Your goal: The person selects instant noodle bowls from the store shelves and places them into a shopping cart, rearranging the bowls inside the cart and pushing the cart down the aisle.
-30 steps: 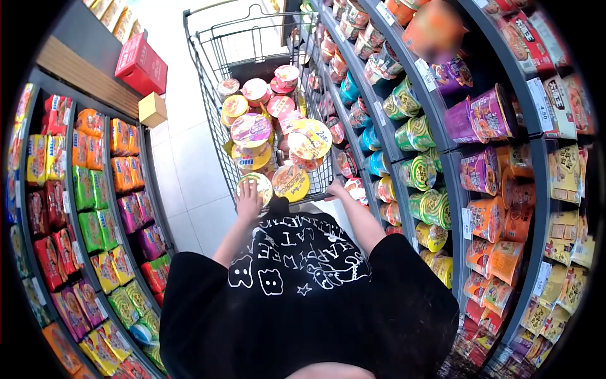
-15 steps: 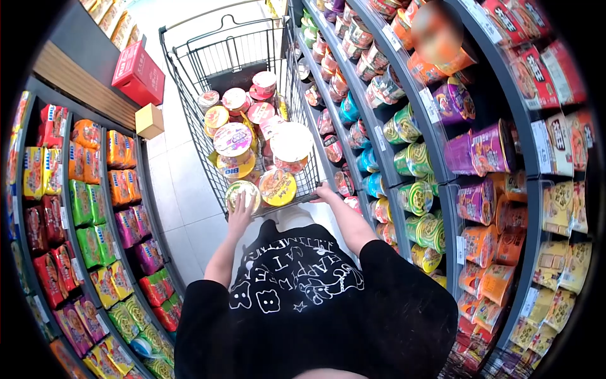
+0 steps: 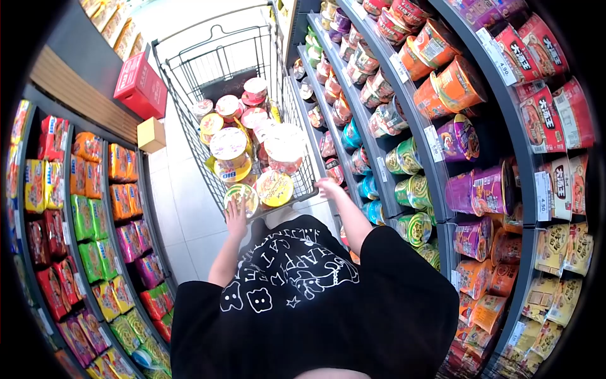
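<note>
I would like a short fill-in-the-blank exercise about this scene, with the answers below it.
1. The left hand rests on a cup in the near ____ corner of the cart.
2. Near the small yellow box, the larger box is ____.
3. The shirt with white print is ____.

Missing words: left; red; black.

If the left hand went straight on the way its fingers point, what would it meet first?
Likely the green-rimmed cup; the left hand seems to touch it, though exact depth is unclear.
</note>
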